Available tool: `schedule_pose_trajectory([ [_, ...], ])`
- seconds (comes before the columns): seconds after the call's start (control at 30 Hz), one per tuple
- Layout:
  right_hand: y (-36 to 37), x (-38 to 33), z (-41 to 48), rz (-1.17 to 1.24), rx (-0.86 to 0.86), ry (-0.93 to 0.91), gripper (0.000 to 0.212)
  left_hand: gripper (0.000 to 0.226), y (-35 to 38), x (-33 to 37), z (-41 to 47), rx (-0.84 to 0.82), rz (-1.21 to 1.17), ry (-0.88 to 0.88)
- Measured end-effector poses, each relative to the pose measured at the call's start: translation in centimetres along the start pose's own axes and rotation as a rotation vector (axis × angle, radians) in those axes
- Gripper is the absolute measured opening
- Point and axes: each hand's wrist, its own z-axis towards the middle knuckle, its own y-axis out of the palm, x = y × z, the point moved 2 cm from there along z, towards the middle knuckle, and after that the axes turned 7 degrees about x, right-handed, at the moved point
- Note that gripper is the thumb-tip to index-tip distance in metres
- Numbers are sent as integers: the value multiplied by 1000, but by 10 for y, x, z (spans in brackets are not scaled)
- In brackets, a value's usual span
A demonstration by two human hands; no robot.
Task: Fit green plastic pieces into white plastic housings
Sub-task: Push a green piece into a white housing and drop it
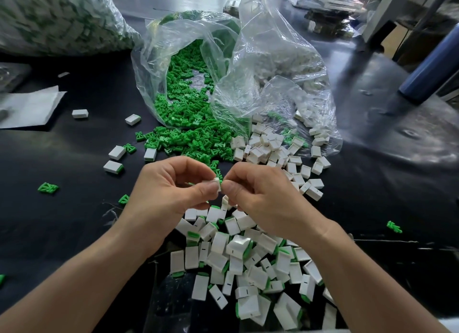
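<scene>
My left hand [171, 188] and my right hand [258, 196] meet above the black table, fingertips together. Between them sits a small white housing [216, 183], pinched by both thumbs and forefingers; a sliver of green shows at its left by my left fingers. Loose green pieces [191, 139] spill from a clear bag [188, 67] just beyond my hands. Empty white housings [270, 149] lie to the right of them. Below my hands is a heap of white housings with green inserts [246, 260].
A big bag of mixed green and white parts [57, 17] stands at the far left. A white sheet [29, 106] lies at left. Stray housings [116, 152] and green pieces [48, 188] dot the black table [74, 221]. A blue cylinder [427, 69] stands at right.
</scene>
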Motion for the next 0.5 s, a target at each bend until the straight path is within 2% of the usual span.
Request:
schedule_pose_trajectory([
  [0.3, 0, -2, -1, -24, 49, -66, 21, 27, 0, 1, 1, 41, -72, -6],
  [0.4, 3, -4, -3, -111, 70, -140, 19, 32, -1, 2, 0, 34, -28, 36],
  [0.5, 3, -7, -4, -272, 18, -237, 18, 36, -2, 6, -1, -27, 70, 79],
])
